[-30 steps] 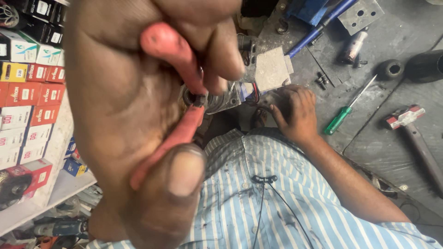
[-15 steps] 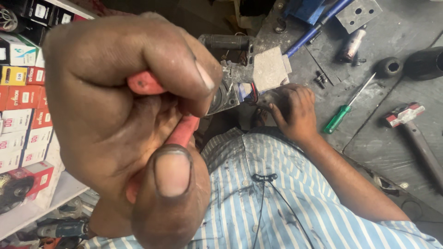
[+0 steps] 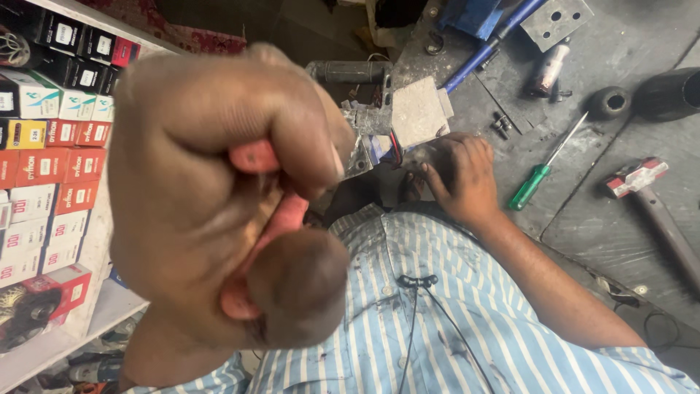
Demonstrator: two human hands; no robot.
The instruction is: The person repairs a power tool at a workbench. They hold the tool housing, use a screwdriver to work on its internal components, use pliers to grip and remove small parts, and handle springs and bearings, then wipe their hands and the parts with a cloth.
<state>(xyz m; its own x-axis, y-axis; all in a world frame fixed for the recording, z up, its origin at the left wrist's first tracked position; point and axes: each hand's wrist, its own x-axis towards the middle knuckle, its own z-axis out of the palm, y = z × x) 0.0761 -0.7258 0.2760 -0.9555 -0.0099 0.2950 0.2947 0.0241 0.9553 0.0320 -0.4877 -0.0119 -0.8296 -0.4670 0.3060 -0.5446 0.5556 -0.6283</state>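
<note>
Shelf: to the left of our left hand, stacked small boxes [image 3: 44, 168], red, white, yellow and black.
Left hand [image 3: 226, 204]: raised close to the camera, blurred, fingers and thumb curled shut around the red-handled pliers [image 3: 266, 197]. Only bits of the red grips show between fingers and thumb.
Pliers' nose: hidden behind our fingers; we cannot tell if it touches anything.
Metal part [image 3: 397, 120]: between our two hands, just beyond the left knuckles, a grey block with a flat plate and red and black wires at its side.
Right hand [image 3: 456, 175]: lower down, palm down, fingers bent on the near edge of the metal part. We cannot tell whether it grips or only rests.
Shirt [image 3: 452, 321]: blue and white stripes, below both hands.
Right of the right hand: green-handled screwdriver [image 3: 539, 171] near by on the dark bench; hammer [image 3: 656, 204] farther right.
</note>
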